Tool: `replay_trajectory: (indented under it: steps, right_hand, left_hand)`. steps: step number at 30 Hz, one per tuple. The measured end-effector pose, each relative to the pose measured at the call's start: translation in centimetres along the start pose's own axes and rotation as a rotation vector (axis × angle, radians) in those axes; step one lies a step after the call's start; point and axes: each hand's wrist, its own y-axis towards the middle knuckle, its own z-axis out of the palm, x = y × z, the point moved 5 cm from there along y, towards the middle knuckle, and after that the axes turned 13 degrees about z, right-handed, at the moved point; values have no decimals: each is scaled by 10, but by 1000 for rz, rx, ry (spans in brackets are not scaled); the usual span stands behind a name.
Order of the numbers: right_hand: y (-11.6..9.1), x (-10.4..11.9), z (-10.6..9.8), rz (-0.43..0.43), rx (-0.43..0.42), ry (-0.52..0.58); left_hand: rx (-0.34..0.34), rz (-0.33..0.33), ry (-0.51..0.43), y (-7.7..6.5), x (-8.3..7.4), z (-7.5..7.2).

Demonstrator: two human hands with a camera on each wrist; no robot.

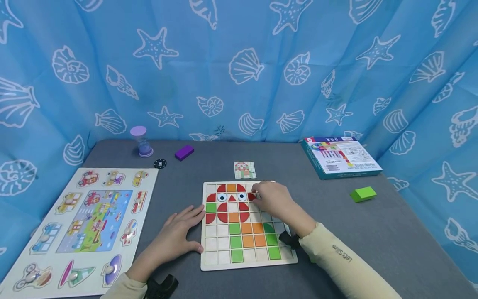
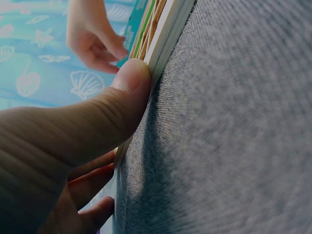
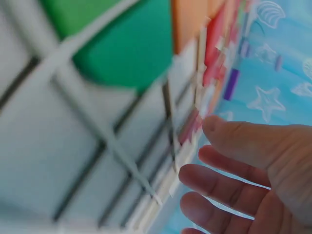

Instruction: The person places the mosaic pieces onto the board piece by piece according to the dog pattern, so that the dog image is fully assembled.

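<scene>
A wooden grid board [image 1: 249,264] lies in the middle of the table, with red, orange, green and plain tiles in its squares. Two tiles carry round eyes. My left hand [image 1: 179,234] rests against the board's left edge, fingers spread; up close in the left wrist view, the thumb [image 2: 131,85] touches the rim. Over the board's upper right is my right hand [image 1: 274,199], its fingertips by a red tile [image 1: 251,197]. The right wrist view shows this hand [image 3: 253,165] with thumb and fingers apart, nothing visible between them. A small pattern card [image 1: 244,170] lies beyond the board.
At left lies a large picture puzzle with knobs [image 1: 145,207]. Behind it stand a purple sand timer [image 1: 143,143], a black round chip [image 1: 160,163] and a purple block [image 1: 184,152]. A flat box [image 1: 341,155] and a green block [image 1: 363,194] lie at right.
</scene>
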Motion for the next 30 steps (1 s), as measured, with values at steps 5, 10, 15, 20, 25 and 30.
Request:
replay_trajectory:
  steps: [5, 10, 15, 20, 25, 30]
  right_hand:
    - [-18, -28, -18, 13, -16, 13]
    - [-47, -63, -26, 5, -66, 38]
    - [-66, -93, -18, 55, -33, 34]
    - [-81, -110, -4, 99, 85, 16]
    - [-104, -112, 6, 17, 137, 99]
    - [-123, -115, 11, -85, 172, 166]
  left_hand:
    - [-9, 15, 0, 0, -1, -1]
    - [-16, 26, -8, -1, -1, -3]
    - [-20, 16, -4, -3, 1, -3]
    - [-13, 12, -12, -3, 0, -2]
    - [-8, 14, -13, -3, 0, -1]
    - [-15, 26, -7, -1, -2, -1]
